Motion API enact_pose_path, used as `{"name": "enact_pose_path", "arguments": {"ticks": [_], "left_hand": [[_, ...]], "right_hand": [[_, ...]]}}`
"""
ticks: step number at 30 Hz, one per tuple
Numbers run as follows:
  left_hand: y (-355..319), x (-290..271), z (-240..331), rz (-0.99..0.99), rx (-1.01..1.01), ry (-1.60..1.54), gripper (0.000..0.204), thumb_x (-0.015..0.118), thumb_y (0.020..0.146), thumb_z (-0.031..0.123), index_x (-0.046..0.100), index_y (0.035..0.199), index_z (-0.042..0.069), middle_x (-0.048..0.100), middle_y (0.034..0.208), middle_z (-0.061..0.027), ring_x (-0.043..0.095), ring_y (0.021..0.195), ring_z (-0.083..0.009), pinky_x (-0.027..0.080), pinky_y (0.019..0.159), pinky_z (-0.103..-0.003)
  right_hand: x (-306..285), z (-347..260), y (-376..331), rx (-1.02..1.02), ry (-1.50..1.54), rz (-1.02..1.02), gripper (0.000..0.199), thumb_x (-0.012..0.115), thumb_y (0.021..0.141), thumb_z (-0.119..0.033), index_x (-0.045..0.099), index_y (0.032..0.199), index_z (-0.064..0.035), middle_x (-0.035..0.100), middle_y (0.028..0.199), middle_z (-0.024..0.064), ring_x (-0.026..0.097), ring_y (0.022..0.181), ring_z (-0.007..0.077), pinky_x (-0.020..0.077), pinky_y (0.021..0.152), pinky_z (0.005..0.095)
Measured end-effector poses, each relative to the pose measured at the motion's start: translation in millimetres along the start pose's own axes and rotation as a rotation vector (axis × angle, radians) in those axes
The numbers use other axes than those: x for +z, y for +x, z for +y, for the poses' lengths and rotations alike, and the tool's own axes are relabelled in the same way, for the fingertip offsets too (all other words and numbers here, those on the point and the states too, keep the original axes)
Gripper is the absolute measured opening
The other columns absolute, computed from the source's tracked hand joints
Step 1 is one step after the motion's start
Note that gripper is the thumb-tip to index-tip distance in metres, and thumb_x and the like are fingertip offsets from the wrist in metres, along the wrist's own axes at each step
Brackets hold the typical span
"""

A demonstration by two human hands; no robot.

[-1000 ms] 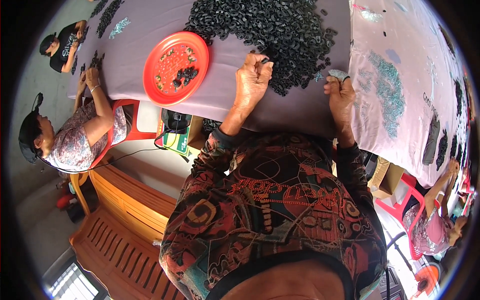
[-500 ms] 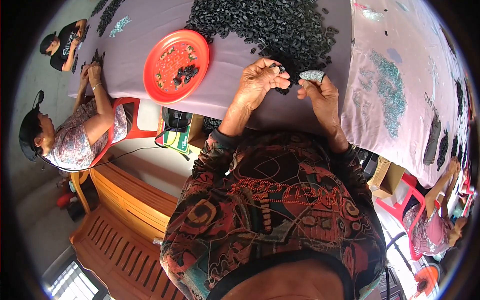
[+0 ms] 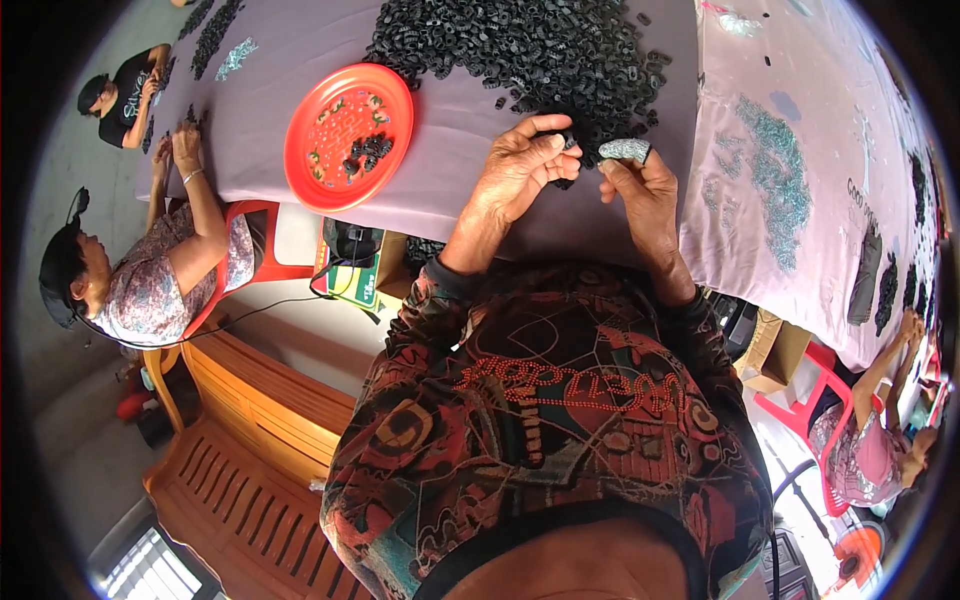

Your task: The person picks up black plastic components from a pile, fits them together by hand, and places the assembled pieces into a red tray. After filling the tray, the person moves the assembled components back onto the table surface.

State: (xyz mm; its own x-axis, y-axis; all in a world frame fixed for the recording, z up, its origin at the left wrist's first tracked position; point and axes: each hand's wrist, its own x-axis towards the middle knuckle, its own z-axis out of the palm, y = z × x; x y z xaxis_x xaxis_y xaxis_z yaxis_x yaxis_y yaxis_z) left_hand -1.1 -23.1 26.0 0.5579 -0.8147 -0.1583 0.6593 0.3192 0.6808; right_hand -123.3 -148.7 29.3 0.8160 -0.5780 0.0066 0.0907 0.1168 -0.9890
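Mid-assembly, by the look: left hand (image 3: 518, 170) pinching small black ring (image 3: 566, 143), right hand (image 3: 640, 195) pinching grey-silver piece (image 3: 625, 149) w/ fingertips, both just near the black parts heap (image 3: 540, 50) on the far table. Next prob. needs lining up & pressing pieces together. Red plate (image 3: 320, 165) far left. Green-yellow box (image 3: 355, 285) under table edge; brown carton (image 3: 775, 350) right.

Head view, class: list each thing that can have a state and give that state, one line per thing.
left hand: fingers curled, pinching a small black piece
right hand: gripping a small silvery bundle
red plate: on the table, partly filled with black pieces
black pile: heaped loose on the purple tablecloth
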Motion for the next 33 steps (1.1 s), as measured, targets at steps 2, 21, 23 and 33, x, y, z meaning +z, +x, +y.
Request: {"name": "enact_pose_path", "arguments": {"ticks": [2,21,23,33], "left_hand": [[-1.4,2.5,-1.5,-0.016,-0.001,0.022,0.026,0.058,0.085,0.009,0.053,0.107,-0.003,0.063,0.084,-0.0150,0.064,0.071,-0.0208,0.053,0.067,-0.032],[-13.3,10.7,-10.1,-0.037,0.012,0.305,0.012,0.060,0.083,0.007,0.061,0.093,0.000,0.062,0.079,-0.0052,0.058,0.067,-0.0106,0.049,0.063,-0.024],[-15.2,10.8,-11.4,-0.016,0.018,0.333,0.011,0.059,0.084,0.006,0.060,0.093,0.000,0.062,0.078,-0.0056,0.058,0.067,-0.0106,0.049,0.063,-0.024],[-38.0,8.1,-36.1,0.054,0.053,0.158,0.011,0.056,0.085,0.003,0.058,0.095,-0.001,0.062,0.079,-0.0078,0.059,0.064,-0.0115,0.050,0.061,-0.023]], "right_hand": [[2.5,-2.3,-0.1,-0.004,0.018,0.012,0.011,0.058,0.082,-0.002,0.057,0.093,-0.0010,0.060,0.075,0.0027,0.054,0.055,0.0062,0.0445,0.049,0.0192],[7.9,-10.4,-3.7,-0.029,-0.020,-0.011,0.011,0.059,0.082,-0.002,0.061,0.093,-0.0018,0.060,0.076,0.0010,0.052,0.059,0.0041,0.0436,0.051,0.0179],[8.7,-11.3,-6.6,-0.049,-0.068,-0.005,0.010,0.060,0.082,-0.002,0.061,0.092,-0.0007,0.060,0.078,0.0016,0.052,0.061,0.0038,0.0436,0.052,0.0176],[14.7,-7.0,-32.5,-0.432,-0.518,0.004,0.007,0.058,0.079,0.000,0.059,0.085,0.0043,0.057,0.083,0.0138,0.059,0.069,0.0230,0.0473,0.060,0.0302]]}}
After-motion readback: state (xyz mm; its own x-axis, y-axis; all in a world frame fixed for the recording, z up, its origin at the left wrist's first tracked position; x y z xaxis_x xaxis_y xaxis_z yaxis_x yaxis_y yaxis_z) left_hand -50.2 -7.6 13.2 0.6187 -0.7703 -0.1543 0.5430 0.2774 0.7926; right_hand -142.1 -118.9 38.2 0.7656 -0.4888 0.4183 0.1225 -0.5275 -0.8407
